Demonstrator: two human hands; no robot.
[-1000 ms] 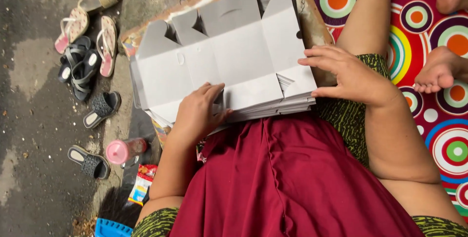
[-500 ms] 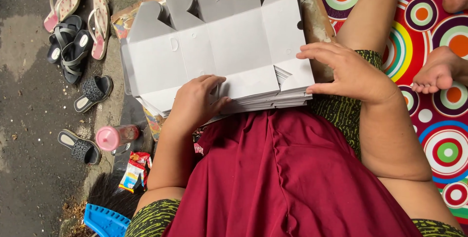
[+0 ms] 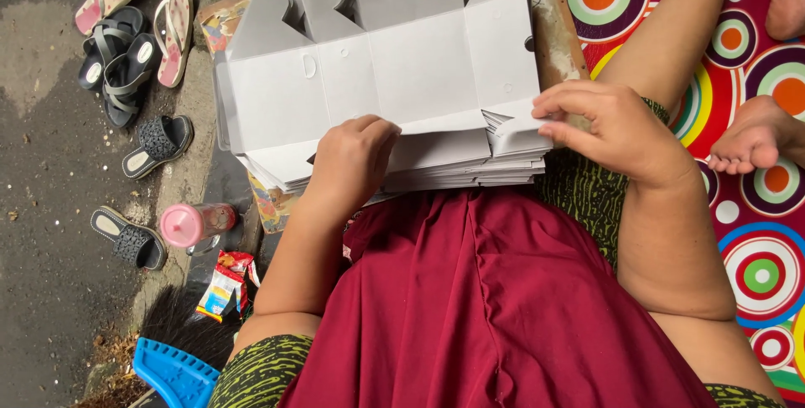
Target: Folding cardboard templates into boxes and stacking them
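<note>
Hands (image 3: 352,161) (image 3: 616,131) grip stacked grey cardboard blanks (image 3: 394,81) on lap.

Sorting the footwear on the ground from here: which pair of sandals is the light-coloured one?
The pink-and-cream flip-flops at the top left, one on each side of the dark grey strappy pair. The other loose sandals below, like the one at, are black.
</note>
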